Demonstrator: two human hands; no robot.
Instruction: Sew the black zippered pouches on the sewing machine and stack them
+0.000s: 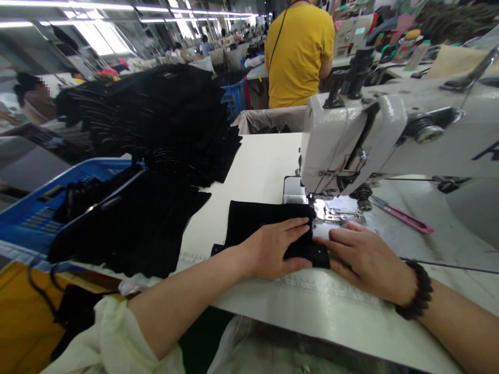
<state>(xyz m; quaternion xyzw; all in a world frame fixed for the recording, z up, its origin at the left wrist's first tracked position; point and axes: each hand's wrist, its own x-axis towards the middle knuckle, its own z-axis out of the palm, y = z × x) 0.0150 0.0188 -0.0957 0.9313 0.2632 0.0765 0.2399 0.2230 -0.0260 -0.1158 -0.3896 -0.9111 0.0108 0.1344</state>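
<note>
A black fabric piece (249, 221) lies on the white sewing table, its right edge at the needle and presser foot of the white sewing machine (319, 140). My left hand (275, 246) rests flat on this piece, fingers stretched toward the presser foot. Beside the fabric's right edge is my right hand (362, 257), its index finger reaching to that edge and the other fingers curled. Whether it pinches the cloth there is hard to make out. A dark beaded bracelet (419, 291) circles my right wrist.
Tall stacks of black fabric pieces (156, 114) stand at the left, partly over a blue basket (23, 218). Pink-handled thread snips (409, 218) lie under the machine arm. A measuring scale (288, 282) runs along the table's front. Beyond the table, a person in a yellow shirt (298, 54) faces away.
</note>
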